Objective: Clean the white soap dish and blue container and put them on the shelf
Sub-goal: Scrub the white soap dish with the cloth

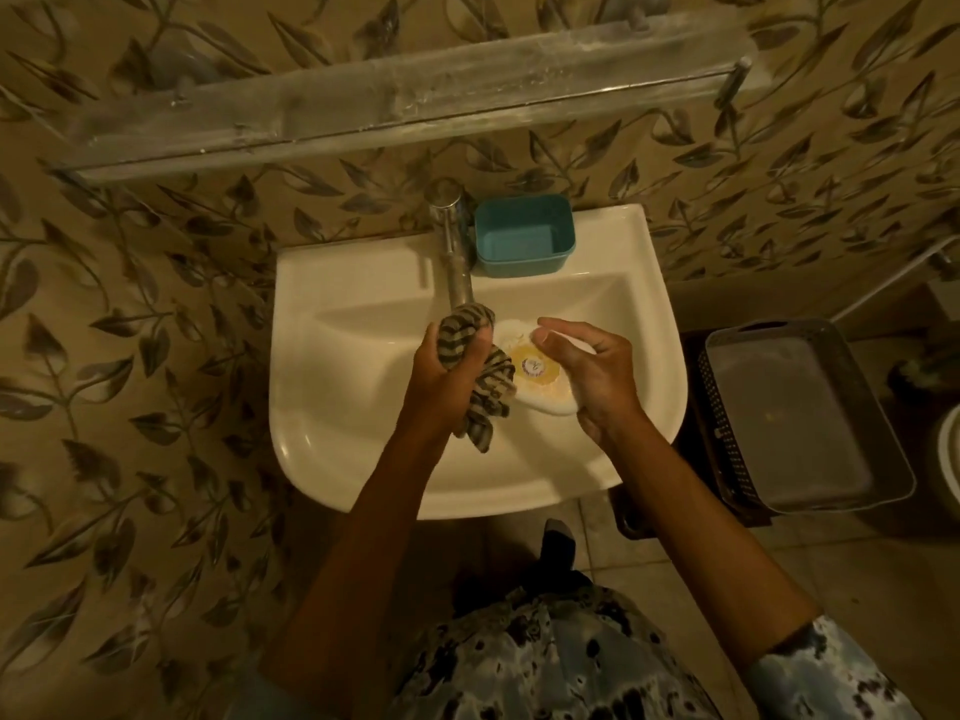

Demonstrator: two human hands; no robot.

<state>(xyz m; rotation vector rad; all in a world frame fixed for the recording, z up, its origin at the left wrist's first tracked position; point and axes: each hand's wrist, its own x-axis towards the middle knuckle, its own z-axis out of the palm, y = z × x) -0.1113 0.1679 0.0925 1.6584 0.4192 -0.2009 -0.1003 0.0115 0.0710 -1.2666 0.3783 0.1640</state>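
Observation:
A white oval soap dish (540,392) lies in the basin of the sink (363,459), with a yellow round label or soap in its middle. My left hand (447,376) is closed around a striped cloth (478,402) just left of the dish, under the tap (454,252). My right hand (587,371) cups the right edge of the dish, fingers curled over it. The blue container (524,236), rectangular with nothing inside, stands on the sink's back rim, right of the tap. A glass shelf (405,90) runs along the wall above.
A dark perforated basket (727,444) with a pale tray in it stands to the right of the sink. Patterned leaf tiles cover the wall. A white rounded object shows at the far right edge.

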